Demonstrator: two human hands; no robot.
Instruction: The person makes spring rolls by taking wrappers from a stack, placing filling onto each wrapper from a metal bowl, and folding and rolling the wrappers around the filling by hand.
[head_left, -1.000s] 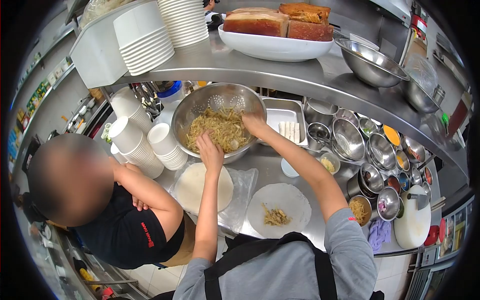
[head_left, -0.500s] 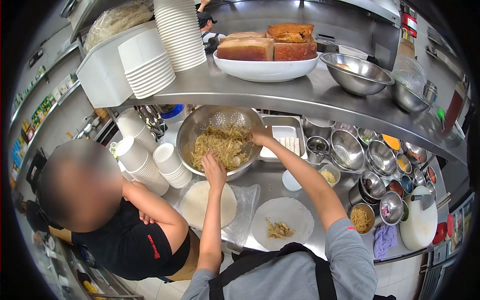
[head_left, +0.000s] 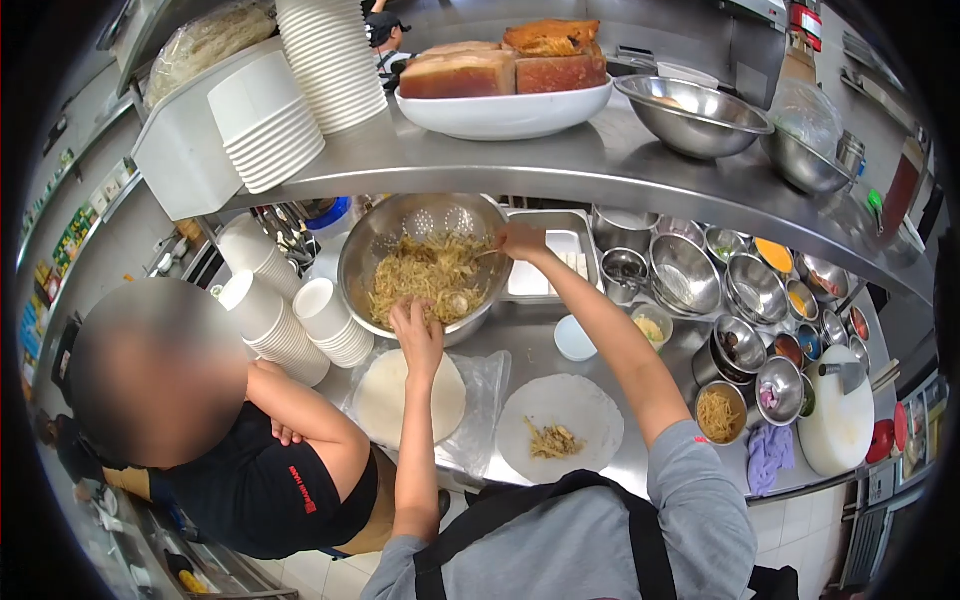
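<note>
A steel colander holds a mound of pale shredded filling. My left hand is at its near side, fingers bent down into the shreds; their tips are hidden. My right hand is at the right rim, closed around the handle of a metal spoon whose bowl lies in the filling. Below my left forearm, a round pale wrapper rests on clear plastic. To its right, another round wrapper bears a small heap of filling.
A co-worker with folded arms stands close on my left. Overhead, a steel shelf carries a white dish of meat blocks, bowls and stacked tubs. Several ingredient bowls and a white cutting board occupy the right side.
My left hand has moved slightly toward the colander's near rim, with its fingers more bent into the filling. The whole view has shifted a little. My right hand stays on the spoon.
</note>
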